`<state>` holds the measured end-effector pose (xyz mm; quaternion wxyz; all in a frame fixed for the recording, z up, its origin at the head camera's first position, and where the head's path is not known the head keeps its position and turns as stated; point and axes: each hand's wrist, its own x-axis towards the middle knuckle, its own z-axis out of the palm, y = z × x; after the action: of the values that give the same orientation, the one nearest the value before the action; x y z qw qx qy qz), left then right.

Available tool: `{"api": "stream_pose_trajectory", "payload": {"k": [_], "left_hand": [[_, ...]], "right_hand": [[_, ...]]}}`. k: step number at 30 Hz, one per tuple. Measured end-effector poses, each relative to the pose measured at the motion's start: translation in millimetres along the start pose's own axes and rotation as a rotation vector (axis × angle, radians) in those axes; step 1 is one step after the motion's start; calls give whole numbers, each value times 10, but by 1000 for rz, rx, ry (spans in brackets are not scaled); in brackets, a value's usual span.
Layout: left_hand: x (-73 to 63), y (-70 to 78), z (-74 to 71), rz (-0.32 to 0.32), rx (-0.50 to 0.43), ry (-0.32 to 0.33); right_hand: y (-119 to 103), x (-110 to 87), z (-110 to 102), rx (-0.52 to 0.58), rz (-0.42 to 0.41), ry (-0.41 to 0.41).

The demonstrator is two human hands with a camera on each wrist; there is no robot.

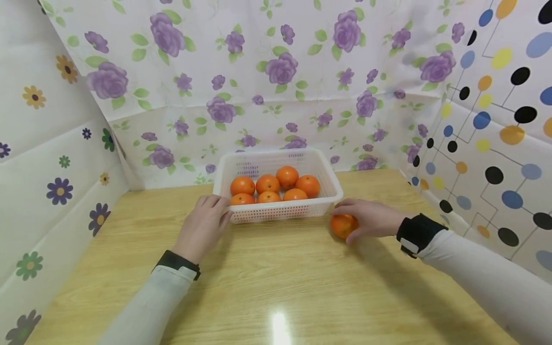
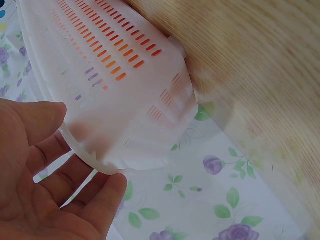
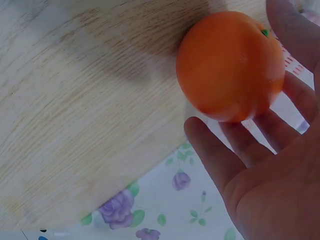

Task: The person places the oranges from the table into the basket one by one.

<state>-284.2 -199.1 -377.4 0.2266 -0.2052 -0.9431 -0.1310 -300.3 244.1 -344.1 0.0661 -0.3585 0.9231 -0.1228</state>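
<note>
A white plastic basket (image 1: pixel 276 211) stands on the table with several oranges (image 1: pixel 268 184) inside. At its front left corner, my left hand (image 1: pixel 206 225) holds the rim. The left wrist view shows the thumb on one side of the rim (image 2: pixel 80 152) and the fingers around the other. Beside the front right corner, my right hand (image 1: pixel 366 218) grips a single orange (image 1: pixel 343 226) low at the table, outside the basket. In the right wrist view, thumb and fingers lie around this orange (image 3: pixel 227 65), and its green stem spot shows near the thumb.
The wooden table (image 1: pixel 267 268) runs up to a flowered cloth (image 1: pixel 276 105) hanging close behind the basket. A dotted cloth (image 1: pixel 496 143) hangs on the right, and another flowered cloth (image 1: pixel 56 158) on the left.
</note>
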Motion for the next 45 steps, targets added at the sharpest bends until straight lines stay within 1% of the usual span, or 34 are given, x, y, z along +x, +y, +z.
{"api": "stream_pose_trajectory", "payload": {"k": [10,15,23,28,34,38,45], "left_hand": [[15,8,18,-3,6,-10],[16,4,8,-6,3,-10],[17,2,19,-12,10,-23],[9,-2,26,-12,13,-20],[13,-2,3,-5,6,-10],[15,-1,-5,-4,12,-7],[9,6,2,-14,11,-26]], "right_hand": [[59,38,92,23,43,-16],[56,32,79,28,40,-27],[-9,-15,14,55,47,-41],[-45,-77,-78,69,31,-49],[-136,-172,-299,102,7,-51],[-191,-207,-435,90,-7,-40],[-274,-211,-569,67,-21,-40]]}}
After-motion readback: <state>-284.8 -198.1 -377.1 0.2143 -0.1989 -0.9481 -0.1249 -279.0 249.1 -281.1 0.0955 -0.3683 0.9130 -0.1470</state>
